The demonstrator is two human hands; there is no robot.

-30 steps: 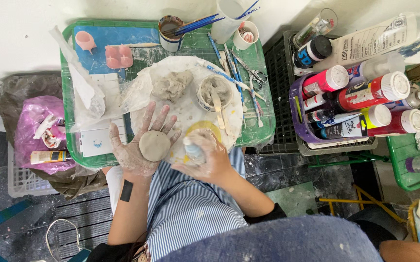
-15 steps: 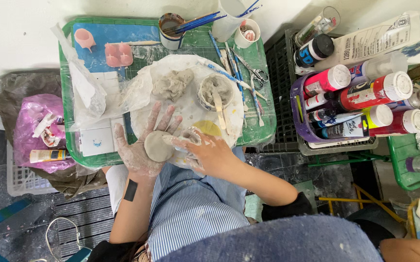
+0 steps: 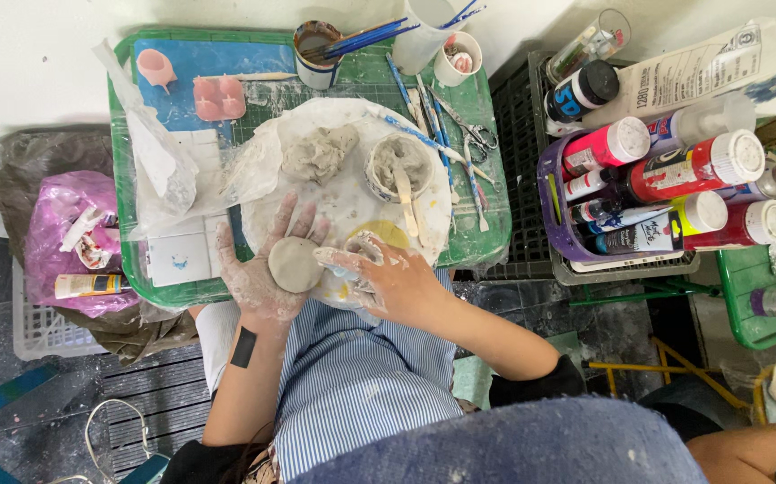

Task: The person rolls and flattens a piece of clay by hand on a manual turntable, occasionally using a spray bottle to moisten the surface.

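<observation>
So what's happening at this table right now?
A person is working grey clay over a green tray. Their left hand, palm up and smeared with clay, carries a flat round disc of grey clay. The right hand, also coated in clay, has its fingertips at the disc's edge. Behind the hands, a round white board holds a rough lump of grey clay and a small bowl of clay slip with a wooden stick. A purple basket of paint bottles sits to the right.

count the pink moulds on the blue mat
2: one small pink mould near the mat's far left corner, one double pink mould just right of it; others may be hidden under plastic.
</observation>
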